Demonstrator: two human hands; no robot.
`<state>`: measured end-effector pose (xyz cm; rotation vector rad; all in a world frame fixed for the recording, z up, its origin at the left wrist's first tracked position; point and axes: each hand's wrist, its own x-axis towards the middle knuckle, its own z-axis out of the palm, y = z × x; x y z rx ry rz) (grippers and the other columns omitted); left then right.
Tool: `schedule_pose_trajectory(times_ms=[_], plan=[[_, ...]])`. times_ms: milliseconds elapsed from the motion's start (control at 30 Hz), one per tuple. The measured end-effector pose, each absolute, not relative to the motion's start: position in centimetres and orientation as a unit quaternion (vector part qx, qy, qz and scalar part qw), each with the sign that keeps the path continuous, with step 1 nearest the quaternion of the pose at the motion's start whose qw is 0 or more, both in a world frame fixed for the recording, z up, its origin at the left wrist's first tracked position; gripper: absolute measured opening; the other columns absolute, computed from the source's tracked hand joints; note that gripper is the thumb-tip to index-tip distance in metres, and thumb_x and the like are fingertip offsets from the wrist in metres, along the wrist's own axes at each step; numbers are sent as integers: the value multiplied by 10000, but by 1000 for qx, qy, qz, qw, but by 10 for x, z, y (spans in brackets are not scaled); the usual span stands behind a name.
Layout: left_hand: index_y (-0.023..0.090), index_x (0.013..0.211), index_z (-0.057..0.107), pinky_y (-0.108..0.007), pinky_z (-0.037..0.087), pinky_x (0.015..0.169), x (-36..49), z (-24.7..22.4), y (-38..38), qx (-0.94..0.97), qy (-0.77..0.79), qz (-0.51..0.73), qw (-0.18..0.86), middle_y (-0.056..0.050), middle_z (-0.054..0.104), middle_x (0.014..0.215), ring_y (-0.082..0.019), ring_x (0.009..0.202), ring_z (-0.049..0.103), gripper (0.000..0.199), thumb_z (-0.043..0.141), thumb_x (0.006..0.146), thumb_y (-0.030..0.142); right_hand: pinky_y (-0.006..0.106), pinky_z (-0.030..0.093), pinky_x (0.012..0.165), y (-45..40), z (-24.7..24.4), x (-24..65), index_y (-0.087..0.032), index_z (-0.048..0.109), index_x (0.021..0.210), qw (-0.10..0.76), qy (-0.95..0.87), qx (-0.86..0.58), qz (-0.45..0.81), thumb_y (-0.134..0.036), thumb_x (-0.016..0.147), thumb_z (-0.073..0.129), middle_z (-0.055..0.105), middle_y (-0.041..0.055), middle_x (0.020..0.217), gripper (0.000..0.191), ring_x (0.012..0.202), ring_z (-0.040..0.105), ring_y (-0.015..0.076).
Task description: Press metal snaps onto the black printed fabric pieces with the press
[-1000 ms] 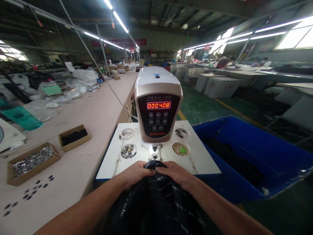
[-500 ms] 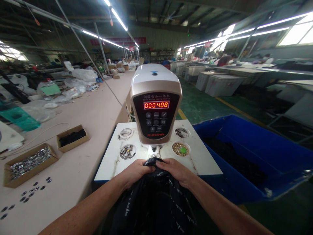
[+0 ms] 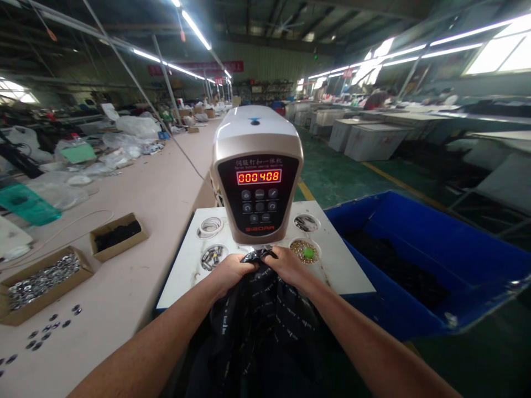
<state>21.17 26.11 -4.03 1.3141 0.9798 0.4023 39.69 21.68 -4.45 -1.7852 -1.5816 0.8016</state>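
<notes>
Head view: a large workshop hall has lit ceiling strips and a green floor. A long desk runs away on the left; a blue bin with dark material inside stands on the right. The machine, reading 000408, stands between them at a white top.

Dark printed cloth hangs near, its gathered edge presented at the machine head; whether it is seated is hidden. Left hand and right hand each have the grip closed on that edge. In my judgement this is positioning; any adjustment calls for even tension and fingertips clear.

On the desk: a carton of metal parts, a smaller carton of black pieces and loose discs.
</notes>
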Motion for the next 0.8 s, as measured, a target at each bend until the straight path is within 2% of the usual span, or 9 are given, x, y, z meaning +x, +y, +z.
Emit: schedule_pose_trajectory(times_ms=[500,800], plan=[[137,835,713,-326,470,752,220,-33,266,580,456,203,643,-42,741,784,-234,779,656,265,728,645,322,268,323,610,227,-44,396,-163,684,710,307,-613,-680,258,-310,855,561,723,48,751,240,731,610,187],[135,884,708,-339,489,786,218,-40,270,569,455,194,657,-66,759,841,-245,811,679,377,776,620,396,269,348,625,227,-52,396,-159,697,765,299,-621,-682,246,-327,876,560,751,76,812,244,760,644,201]])
